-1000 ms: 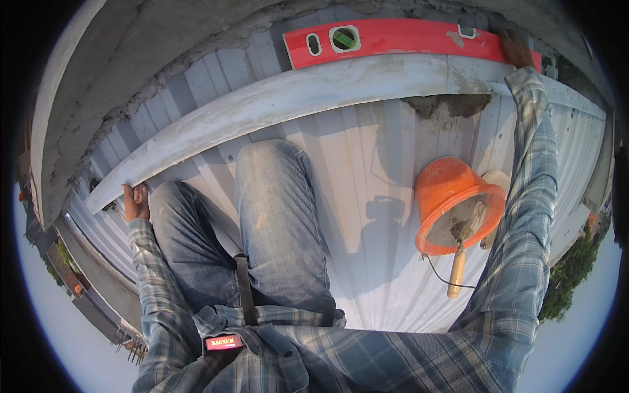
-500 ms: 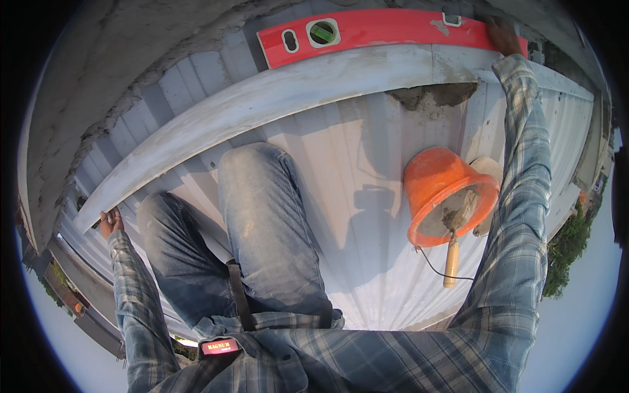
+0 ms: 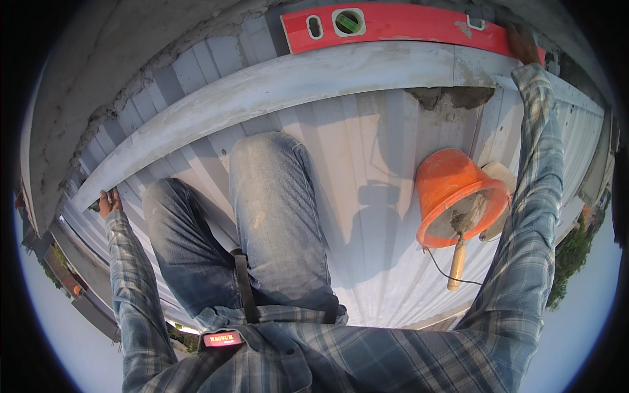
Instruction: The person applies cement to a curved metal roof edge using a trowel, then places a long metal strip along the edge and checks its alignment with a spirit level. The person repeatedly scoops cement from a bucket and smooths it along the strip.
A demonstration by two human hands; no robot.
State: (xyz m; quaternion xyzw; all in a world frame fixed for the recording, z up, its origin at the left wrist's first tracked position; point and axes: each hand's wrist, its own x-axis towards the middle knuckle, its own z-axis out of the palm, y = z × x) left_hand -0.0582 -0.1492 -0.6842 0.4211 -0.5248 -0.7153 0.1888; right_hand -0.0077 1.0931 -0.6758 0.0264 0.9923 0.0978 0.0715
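Red spirit level (image 3: 406, 29): top of view, lengthwise along the far edge of a long grey board (image 3: 262, 93), looks touching. Green vial (image 3: 348, 22) in a round-cornered window near its left end, oval slot (image 3: 314, 27) just left of that; paint chipped toward the right end.

Right hand (image 3: 522, 42) over the level's right end, fingers folded onto it, holding it; far fingertips dark, hard to see. Left hand (image 3: 110, 202) at the board's left end, well apart from the level; fingers touch the board end, but cannot tell how far they close around it.

Board runs in a curve (fisheye) from lower left to upper right. Rough mortar patch (image 3: 452, 97) just under its near edge, right of centre. Everything lies over ribbed metal sheeting (image 3: 357, 268).

Orange bucket (image 3: 444, 173) on the sheeting, right side, mouth toward the wearer, grey mix (image 3: 445, 223) inside. Trowel (image 3: 457, 265) in it, blade in the mix, wooden handle out over the rim. Thin dark wire handle (image 3: 464, 282) hangs by the rim. Pale object (image 3: 501, 173) behind the bucket, partly hidden.

Wearer's blue jeans (image 3: 275, 190), knees bent, centre-left; plaid sleeves both sides. Rough concrete wall (image 3: 85, 85) upper left.
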